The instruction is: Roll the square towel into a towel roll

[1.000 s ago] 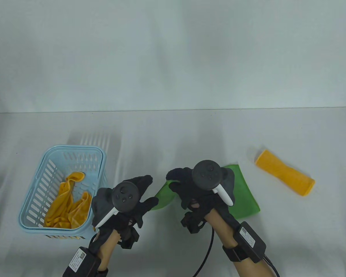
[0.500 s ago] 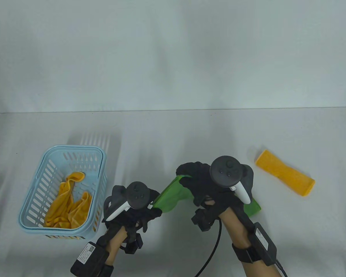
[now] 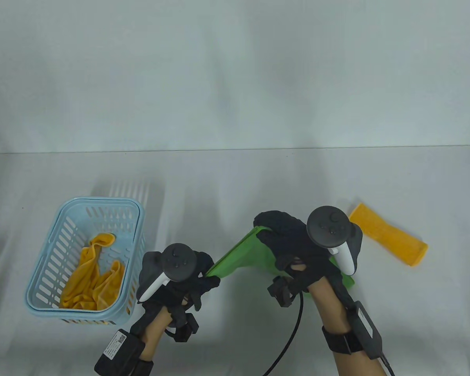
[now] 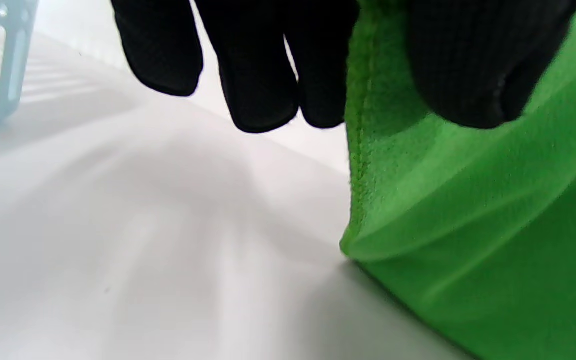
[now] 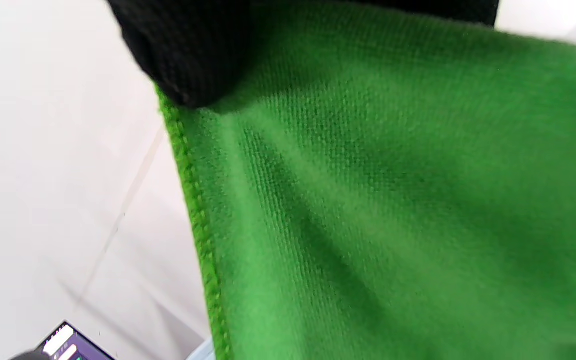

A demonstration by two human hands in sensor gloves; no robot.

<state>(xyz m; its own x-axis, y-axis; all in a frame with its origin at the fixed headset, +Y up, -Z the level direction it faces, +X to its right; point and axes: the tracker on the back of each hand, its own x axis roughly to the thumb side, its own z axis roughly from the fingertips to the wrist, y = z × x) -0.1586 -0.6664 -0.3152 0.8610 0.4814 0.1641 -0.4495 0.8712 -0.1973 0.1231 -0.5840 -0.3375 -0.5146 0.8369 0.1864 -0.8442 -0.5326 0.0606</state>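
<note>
Table view, general: white table (image 3: 235,184) bearing a green towel (image 3: 243,256), a blue basket (image 3: 137,235) and a yellow towel roll (image 3: 389,239); two gloved hands enter from the bottom edge.
Left hand (image 3: 176,276): fingers curled, pinching the near-left corner of the green towel; black tracker (image 3: 178,266) strapped to its back.
Left wrist view, grip detail: thumb (image 4: 478,65) pressed on the front face of the cloth, fingers (image 4: 258,75) hanging behind and beside the stitched edge; towel (image 4: 468,210) held between them.
Right hand (image 3: 297,250): fingers curled over the far corner of the same towel, holding it; tracker (image 3: 329,231) on its back.
Right wrist view, grip detail: one gloved fingertip (image 5: 188,55) sits on the hemmed edge of the cloth (image 5: 393,190); the remaining digits are out of frame.
Task item, position: green towel stretched between the two grips, raised at the right-hand end and sloping down toward the left-hand grip; its lower fold meets the table just under the left hand.
Towel portion beyond the right grip: a small green part shows near the right wrist; whether it lies on the table cannot be told.
Yellow towel roll: rolled, lying on the table just outboard of the right hand, clear of the grip.
Blue basket: outboard of the left hand, near but apart from it; holds crumpled yellow cloth (image 3: 94,278).
Wrist units: a black box (image 3: 115,350) strapped on the left forearm, another (image 3: 366,329) on the right, with a cable (image 3: 290,337) trailing toward the bottom edge.
</note>
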